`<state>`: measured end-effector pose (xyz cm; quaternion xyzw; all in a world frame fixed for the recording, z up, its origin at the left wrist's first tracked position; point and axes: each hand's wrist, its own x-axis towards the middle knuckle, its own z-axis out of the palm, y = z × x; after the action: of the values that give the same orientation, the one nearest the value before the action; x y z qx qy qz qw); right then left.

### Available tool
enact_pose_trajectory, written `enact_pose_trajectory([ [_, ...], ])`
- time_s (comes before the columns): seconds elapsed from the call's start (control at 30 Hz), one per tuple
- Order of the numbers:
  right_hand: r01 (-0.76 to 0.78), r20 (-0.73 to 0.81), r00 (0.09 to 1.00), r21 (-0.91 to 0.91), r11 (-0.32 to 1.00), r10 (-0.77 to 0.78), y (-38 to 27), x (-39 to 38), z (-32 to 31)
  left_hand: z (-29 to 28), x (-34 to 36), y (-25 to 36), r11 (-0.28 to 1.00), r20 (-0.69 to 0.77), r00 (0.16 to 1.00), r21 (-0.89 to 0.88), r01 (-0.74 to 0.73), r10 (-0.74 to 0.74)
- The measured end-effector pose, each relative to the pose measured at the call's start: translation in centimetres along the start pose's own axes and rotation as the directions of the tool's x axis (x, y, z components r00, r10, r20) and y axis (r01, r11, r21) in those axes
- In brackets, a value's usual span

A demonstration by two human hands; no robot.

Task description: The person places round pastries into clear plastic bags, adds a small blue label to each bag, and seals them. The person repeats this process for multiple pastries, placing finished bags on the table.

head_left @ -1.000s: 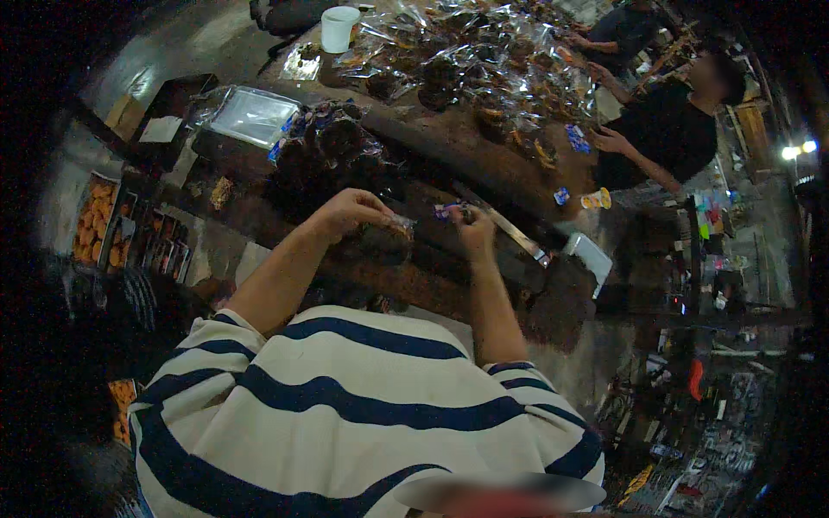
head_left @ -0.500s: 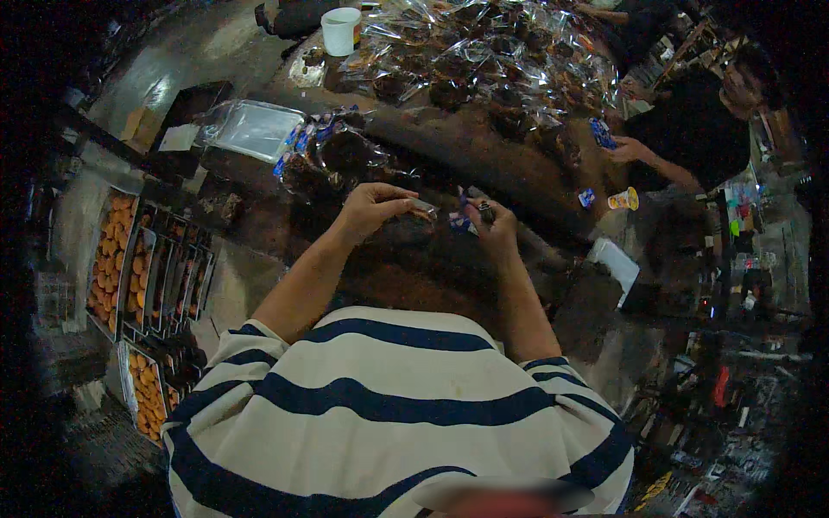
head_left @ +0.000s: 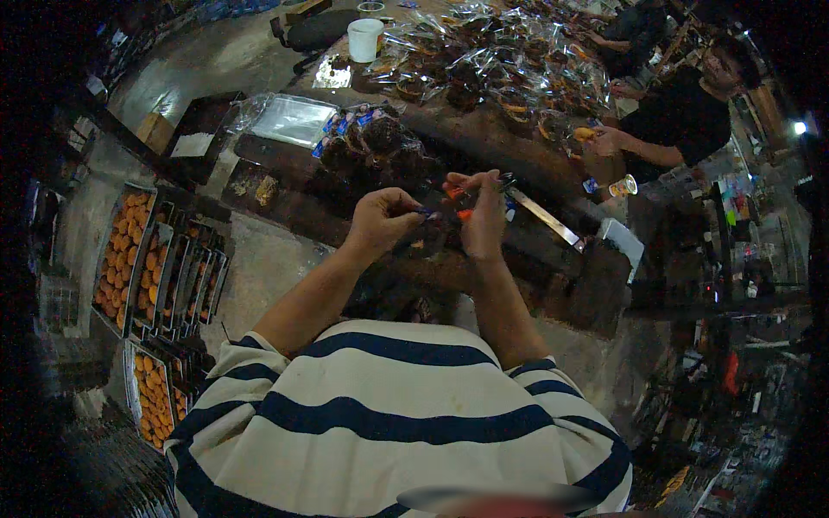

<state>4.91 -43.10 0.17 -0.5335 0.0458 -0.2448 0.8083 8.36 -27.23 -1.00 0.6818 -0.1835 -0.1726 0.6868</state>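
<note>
My left hand [head_left: 380, 223] is closed in a pinch, thumb and fingertips on a small dark-blue piece [head_left: 425, 211], perhaps the edge of a wrapper. Just to its right, my right hand [head_left: 484, 216] is curled around a tool with orange parts [head_left: 465, 214]. A bit of metal shows by its fingertips, but the kind of tool cannot be made out. Both hands hover over the dark worktable's near edge, apart from each other. Beyond my left hand lie dark round items in clear film with blue-and-white packets [head_left: 345, 129].
Clear-wrapped goods [head_left: 484, 60] heap across the far table, beside a white bucket [head_left: 365, 41]. A stack of clear bags [head_left: 294, 118] lies left; a metal strip [head_left: 546, 216] and a cup [head_left: 623, 186] lie right. Racked trays of golden baked pieces [head_left: 125, 259] stand left. A co-worker [head_left: 673, 129] sits at right.
My right hand has turned more upright, and orange parts now show at it. The head view has shifted slightly. The co-worker's hand now holds a yellowish piece instead of blue packets.
</note>
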Motion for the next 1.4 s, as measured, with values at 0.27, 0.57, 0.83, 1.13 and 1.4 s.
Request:
enact_pose_trajectory([
  [0.27,0.398,0.408,0.904,-0.699,0.594,-0.127,-1.0,-0.5,0.4,1.5,-0.6,-0.1,0.983,-0.020,0.986,0.083,-0.166,0.168],
  [0.57,0.271,0.279,0.949,-0.472,0.839,-0.150,6.0,11.4,-8.5,-4.8,8.7,-1.5,0.940,0.083,0.943,0.148,0.308,-0.322],
  [0.83,-0.182,0.087,0.970,-0.362,0.914,0.227,7.5,21.3,-10.1,-4.5,13.3,-0.3,0.980,-0.305,0.952,-0.180,-0.086,0.028],
  [1.13,0.351,0.309,0.918,-0.338,0.873,-0.249,4.8,14.7,1.6,-1.3,11.0,0.6,0.968,-0.326,0.930,0.233,-0.093,0.168],
  [1.4,0.456,0.313,0.888,-0.511,0.729,-0.337,0.6,7.7,5.1,-1.5,5.5,3.3,0.734,-0.146,0.773,0.460,-0.500,0.618],
])
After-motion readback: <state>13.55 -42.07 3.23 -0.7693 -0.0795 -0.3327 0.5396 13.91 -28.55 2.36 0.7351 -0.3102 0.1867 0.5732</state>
